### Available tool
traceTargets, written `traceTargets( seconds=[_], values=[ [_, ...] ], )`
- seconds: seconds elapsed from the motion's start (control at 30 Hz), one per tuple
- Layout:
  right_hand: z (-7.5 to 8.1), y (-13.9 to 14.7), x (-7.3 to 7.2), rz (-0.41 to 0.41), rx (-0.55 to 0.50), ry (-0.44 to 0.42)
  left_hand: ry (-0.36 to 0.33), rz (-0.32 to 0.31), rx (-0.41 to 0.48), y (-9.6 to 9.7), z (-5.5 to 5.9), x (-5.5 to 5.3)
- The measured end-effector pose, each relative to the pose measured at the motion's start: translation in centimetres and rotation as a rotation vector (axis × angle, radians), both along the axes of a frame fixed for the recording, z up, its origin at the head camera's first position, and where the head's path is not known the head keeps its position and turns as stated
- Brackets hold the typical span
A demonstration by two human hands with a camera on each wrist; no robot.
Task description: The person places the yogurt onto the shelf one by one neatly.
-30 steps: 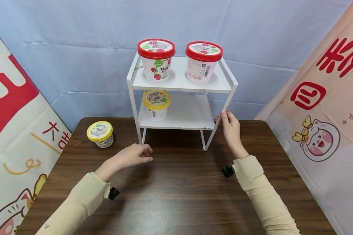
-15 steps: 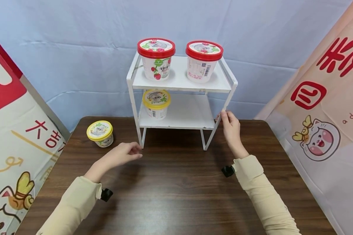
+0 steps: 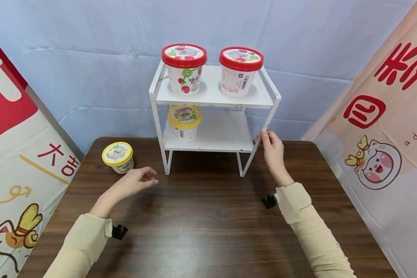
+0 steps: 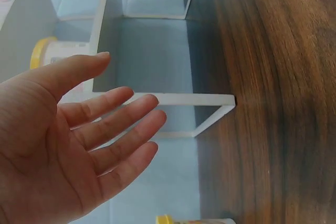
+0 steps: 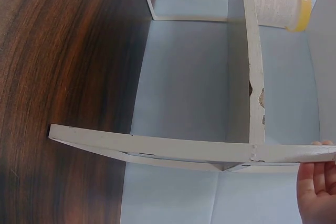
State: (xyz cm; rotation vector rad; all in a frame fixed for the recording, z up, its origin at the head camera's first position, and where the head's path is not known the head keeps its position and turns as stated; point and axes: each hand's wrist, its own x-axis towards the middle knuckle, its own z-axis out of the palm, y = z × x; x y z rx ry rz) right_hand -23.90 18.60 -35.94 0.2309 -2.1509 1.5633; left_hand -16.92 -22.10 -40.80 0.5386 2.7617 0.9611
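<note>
My right hand [image 3: 273,152] holds the right front upright of a white two-tier shelf [image 3: 222,131]; in the right wrist view, its fingers [image 5: 318,179] lie against that bar. Over the table, my left hand [image 3: 133,182] hangs with relaxed fingers and holds nothing. Just behind it stands a small tub with a yellow lid [image 3: 117,154], to the left of the shelf. Another yellow-lidded tub [image 3: 185,122] sits at the left of the lower tier. On the top tier, two larger red-lidded tubs stand upright, a left one [image 3: 184,71] and a right one [image 3: 239,73].
The shelf stands near the back edge of a dark wooden table [image 3: 201,224]. A pale blue cloth [image 3: 125,46] hangs behind it. Printed banners flank the table, a left banner [image 3: 17,154] and a right banner [image 3: 385,116].
My left hand has moved left, away from the shelf front and closer to the small yellow-lidded tub on the table. My right hand has stayed on the upright. The left banner has shifted slightly.
</note>
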Motion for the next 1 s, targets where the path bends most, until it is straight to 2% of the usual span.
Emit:
traceTargets(
  seconds=[0.23,0.33,0.67,0.77,1.0],
  values=[
    [2.1,-0.9,1.7,0.000,0.002,-0.022,0.008,0.046,0.033,-1.0,-0.1,0.1],
    [2.4,-1.2,2.1,-0.007,0.011,-0.028,0.009,0.061,0.040,-1.5,-0.1,0.1],
    [2.4,-1.3,2.0,-0.016,0.004,-0.026,0.022,0.137,0.095,-3.4,-0.7,0.0],
    [2.5,-1.2,2.1,-0.019,0.014,-0.022,0.040,0.153,0.104,-3.8,-0.7,0.0],
    [2.4,-1.1,1.9,-0.008,0.010,-0.025,0.075,0.232,0.100,-4.6,-0.3,0.1]
  ],
)
